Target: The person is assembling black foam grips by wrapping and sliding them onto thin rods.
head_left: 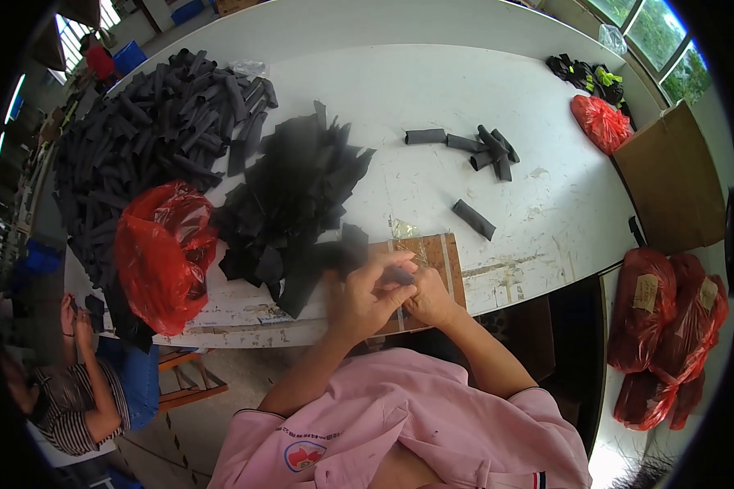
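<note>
Close in front of my body, both hands meet over a brown cardboard sheet (442, 254) at the table's near edge. My left hand (365, 300) has its thumb and fingers curled round a small dark fabric roll (397, 275). Closed against the roll's right end is my right hand (432, 300); its fingertips are partly hidden. Just left of the hands lies a heap of flat black fabric pieces (298, 179). Similar finished-looking rolls lie to the right: a single dark roll (474, 220) and a small cluster of rolls (493, 152) farther away.
A large pile of dark rolls (163, 114) covers the far left, beside a red plastic bag (167, 257). On the right are another red bag (601, 122), a cardboard box (673, 183) and filled red bags (644, 310). A co-worker (86, 399) sits at lower left.
</note>
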`<state>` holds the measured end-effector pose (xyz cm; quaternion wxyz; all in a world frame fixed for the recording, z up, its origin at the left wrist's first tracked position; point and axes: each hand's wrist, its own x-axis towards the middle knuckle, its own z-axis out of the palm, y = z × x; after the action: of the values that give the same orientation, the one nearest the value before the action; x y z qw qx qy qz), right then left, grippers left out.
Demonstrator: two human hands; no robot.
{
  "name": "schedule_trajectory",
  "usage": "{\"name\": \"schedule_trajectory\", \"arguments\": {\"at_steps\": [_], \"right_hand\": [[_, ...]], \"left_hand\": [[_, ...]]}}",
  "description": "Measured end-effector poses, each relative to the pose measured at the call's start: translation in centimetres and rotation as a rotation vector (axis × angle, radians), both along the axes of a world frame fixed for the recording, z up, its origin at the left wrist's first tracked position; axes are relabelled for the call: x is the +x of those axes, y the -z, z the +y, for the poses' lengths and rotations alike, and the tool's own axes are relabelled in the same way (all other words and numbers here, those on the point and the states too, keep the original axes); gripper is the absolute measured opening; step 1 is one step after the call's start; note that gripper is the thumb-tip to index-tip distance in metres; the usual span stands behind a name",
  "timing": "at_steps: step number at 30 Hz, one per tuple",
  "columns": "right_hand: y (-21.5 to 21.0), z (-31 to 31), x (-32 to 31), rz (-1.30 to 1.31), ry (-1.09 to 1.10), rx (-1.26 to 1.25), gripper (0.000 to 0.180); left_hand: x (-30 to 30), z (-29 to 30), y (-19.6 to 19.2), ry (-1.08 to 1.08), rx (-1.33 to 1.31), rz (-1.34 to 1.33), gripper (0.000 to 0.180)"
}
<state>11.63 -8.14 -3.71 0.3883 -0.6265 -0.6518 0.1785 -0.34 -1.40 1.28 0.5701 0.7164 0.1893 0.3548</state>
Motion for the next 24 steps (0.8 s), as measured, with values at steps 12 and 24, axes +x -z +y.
{"name": "schedule_trajectory", "arguments": {"at_steps": [12,24], "right_hand": [[-0.3,0.1,0.2,-0.065,0.000,-0.123,0.022],[-2.9,0.2,-0.1,-0.235,0.025,-0.026,0.018]], "left_hand": [[-0.5,0.9,-0.6,0.066,-0.127,-0.077,0.013],[-2.1,0.8,0.8,-0.169,-0.444,-0.460,0.014]]}}
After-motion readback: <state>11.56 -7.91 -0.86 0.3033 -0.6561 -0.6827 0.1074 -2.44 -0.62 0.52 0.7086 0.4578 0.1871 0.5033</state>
